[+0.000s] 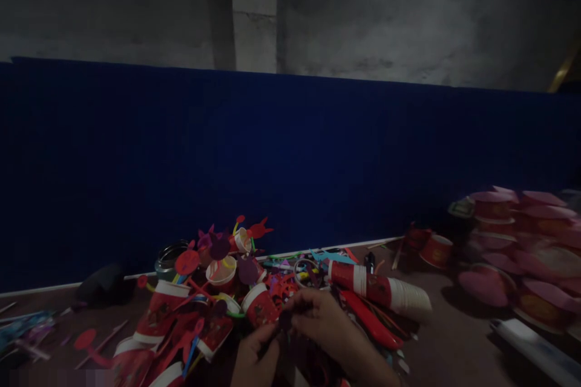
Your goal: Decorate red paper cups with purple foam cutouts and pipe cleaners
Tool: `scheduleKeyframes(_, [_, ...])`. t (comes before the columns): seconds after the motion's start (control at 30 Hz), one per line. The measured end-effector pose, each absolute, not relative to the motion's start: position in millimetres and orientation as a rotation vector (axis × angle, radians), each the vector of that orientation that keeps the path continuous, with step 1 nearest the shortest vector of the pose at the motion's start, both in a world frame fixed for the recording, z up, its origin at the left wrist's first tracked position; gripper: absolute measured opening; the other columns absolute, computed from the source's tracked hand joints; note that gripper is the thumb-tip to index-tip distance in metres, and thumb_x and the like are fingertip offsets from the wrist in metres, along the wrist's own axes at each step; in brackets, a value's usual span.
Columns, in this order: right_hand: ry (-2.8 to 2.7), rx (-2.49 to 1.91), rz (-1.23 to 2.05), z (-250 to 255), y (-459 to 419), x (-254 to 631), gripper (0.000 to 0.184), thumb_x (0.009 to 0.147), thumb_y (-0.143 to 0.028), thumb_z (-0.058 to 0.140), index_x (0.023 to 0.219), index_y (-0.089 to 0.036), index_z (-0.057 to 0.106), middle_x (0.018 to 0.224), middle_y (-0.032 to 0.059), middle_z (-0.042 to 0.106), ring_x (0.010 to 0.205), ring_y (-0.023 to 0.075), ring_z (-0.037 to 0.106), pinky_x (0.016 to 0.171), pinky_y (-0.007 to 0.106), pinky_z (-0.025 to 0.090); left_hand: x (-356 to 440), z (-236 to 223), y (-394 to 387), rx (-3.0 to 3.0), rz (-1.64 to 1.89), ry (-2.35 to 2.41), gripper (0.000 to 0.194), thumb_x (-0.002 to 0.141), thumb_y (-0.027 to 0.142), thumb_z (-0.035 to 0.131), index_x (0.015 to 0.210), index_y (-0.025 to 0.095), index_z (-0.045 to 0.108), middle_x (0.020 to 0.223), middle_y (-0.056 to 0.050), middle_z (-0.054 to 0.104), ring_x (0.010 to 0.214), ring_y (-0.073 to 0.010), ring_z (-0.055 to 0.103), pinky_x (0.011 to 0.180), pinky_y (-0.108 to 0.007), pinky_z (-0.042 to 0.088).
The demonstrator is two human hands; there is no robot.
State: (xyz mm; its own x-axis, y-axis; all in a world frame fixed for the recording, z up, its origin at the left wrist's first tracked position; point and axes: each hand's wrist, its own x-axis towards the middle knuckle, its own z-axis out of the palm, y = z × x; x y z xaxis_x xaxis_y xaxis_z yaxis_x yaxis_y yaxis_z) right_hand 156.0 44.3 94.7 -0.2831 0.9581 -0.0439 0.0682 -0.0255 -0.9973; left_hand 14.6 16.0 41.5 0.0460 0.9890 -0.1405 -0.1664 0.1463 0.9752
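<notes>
At the bottom centre, my left hand (257, 355) and my right hand (324, 325) come together with their fingers pinched. Between the fingertips is a small dark piece (285, 321); dim light and blur hide its exact kind. Just left of my hands lies a heap of red paper cups with white rims, among them a tilted cup (260, 305). Coloured paper cut-outs, such as a red round one (187, 262) and a dark purple one (247, 270), stick up from the heap. Beyond my right hand, a stack of nested red cups (379, 288) lies on its side.
A blue partition (290, 151) stands behind the brown table (436, 338). Red containers with pink tops (535, 242) pile up at the right, near a long white object (540, 351). A red packet (374, 320), a roll of tape (307, 272) and coloured scraps (31, 329) lie about.
</notes>
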Motion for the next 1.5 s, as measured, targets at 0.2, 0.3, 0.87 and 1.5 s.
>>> scheduleKeyframes(0.2, [-1.586, -1.149, 1.277, 95.0, 45.2, 157.1, 0.022, 0.061, -0.01, 0.049, 0.074, -0.015, 0.066, 0.066, 0.0, 0.066, 0.064, 0.0147, 0.061, 0.06, 0.023, 0.045, 15.0, 45.5, 14.3, 0.979, 1.15, 1.131, 0.041, 0.061, 0.042, 0.069, 0.089, 0.012, 0.072, 0.082, -0.009, 0.073, 0.086, -0.0262, 0.064, 0.077, -0.033, 0.049])
scheduleKeyframes(0.3, [-1.687, -1.16, 1.121, 92.4, 44.9, 158.2, 0.025, 0.063, -0.008, 0.047, 0.075, -0.015, 0.068, 0.071, 0.0009, 0.066, 0.068, 0.0146, 0.061, 0.06, 0.022, 0.045, 14.6, 42.1, 14.7, 0.936, 1.172, 1.214, 0.042, 0.058, 0.042, 0.071, 0.088, 0.013, 0.072, 0.086, -0.01, 0.072, 0.089, -0.0271, 0.063, 0.078, -0.033, 0.049])
scheduleKeyframes(0.87, [-1.864, -1.145, 0.842, 100.1, 31.7, 153.1, 0.033, 0.068, -0.005, 0.046, 0.086, -0.02, 0.069, 0.085, 0.0019, 0.066, 0.079, 0.0147, 0.061, 0.071, 0.023, 0.045, 17.1, 59.2, 10.9, 1.034, 1.174, 1.274, 0.044, 0.063, 0.056, 0.063, 0.073, 0.014, 0.069, 0.06, -0.001, 0.063, 0.066, -0.0194, 0.057, 0.06, -0.025, 0.044])
scheduleKeyframes(1.5, [-2.454, -1.396, 0.459, 100.6, 17.9, 148.1, 0.029, 0.065, -0.01, 0.051, 0.085, -0.02, 0.069, 0.09, 0.0073, 0.069, 0.086, 0.0227, 0.061, 0.076, 0.029, 0.045, -3.9, 63.0, 23.6, 0.885, 1.479, 1.311, 0.04, 0.055, 0.053, 0.07, 0.069, 0.015, 0.07, 0.058, -0.001, 0.064, 0.063, -0.0192, 0.058, 0.057, -0.025, 0.046])
